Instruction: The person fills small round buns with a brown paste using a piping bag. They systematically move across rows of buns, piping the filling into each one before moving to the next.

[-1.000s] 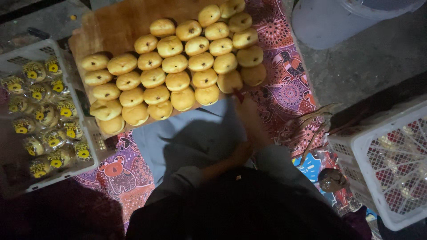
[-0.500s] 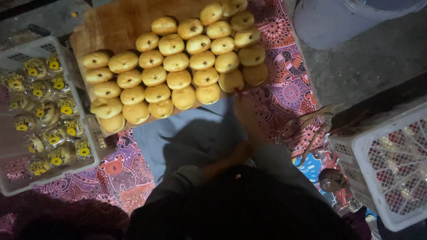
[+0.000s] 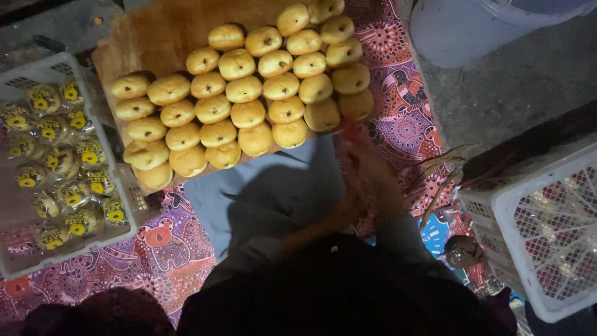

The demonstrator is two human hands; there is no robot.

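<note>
Several rows of round golden buns (image 3: pixel 249 115) with dark spots on top lie on a wooden board (image 3: pixel 155 37). My right hand (image 3: pixel 367 165) is blurred and dim; it reaches over a blue-grey cloth (image 3: pixel 273 186) and is close to the buns at the board's near right corner. I cannot make out whether it holds anything. My left forearm (image 3: pixel 323 224) crosses low toward the right hand in orange light, and its hand is not distinguishable. My dark clothing fills the bottom of the view.
A white plastic crate (image 3: pixel 62 261) on the left holds several wrapped buns (image 3: pixel 56 162) with yellow labels. Another white crate (image 3: pixel 497 224) stands at the right, a small dark jar (image 3: pixel 463 249) beside it. A pale tub (image 3: pixel 460 31) sits top right on concrete. Patterned purple cloth (image 3: pixel 398 74) covers the ground.
The view has drifted slightly. My right hand stays near the board's near right corner and has edged a little toward the buns.
</note>
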